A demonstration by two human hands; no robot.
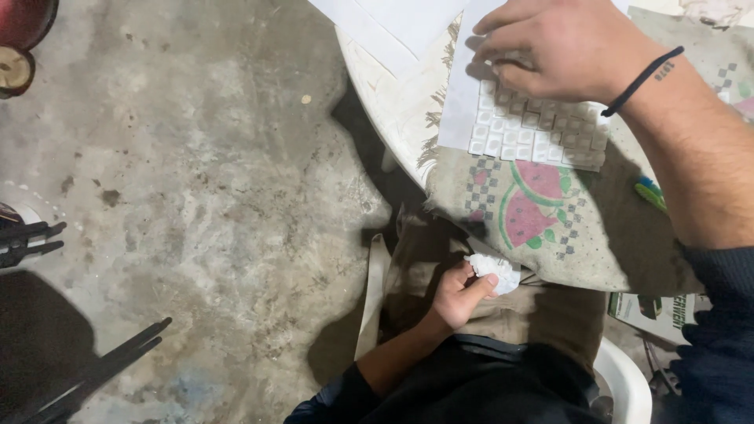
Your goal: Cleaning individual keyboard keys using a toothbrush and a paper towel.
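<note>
Floor: stained grey concrete floor [196, 180], left half of the scene.
Cloth: beige woven cloth with a watermelon print [542, 212], draped over the table at right.
Chair: white plastic chair [628, 385], near right (only its edge shows).
Far left: round dark red vessel [23, 20].

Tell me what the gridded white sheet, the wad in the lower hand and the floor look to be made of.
Gridded sheet: likely moulded plastic, slightly glossy, going by its raised square cells; hard to tell for sure. Wad in the left hand: crumpled white paper or tissue, matte and creased. Floor: bare concrete, rough, grey, blotchy with stains. The right hand presses on the sheet.
</note>
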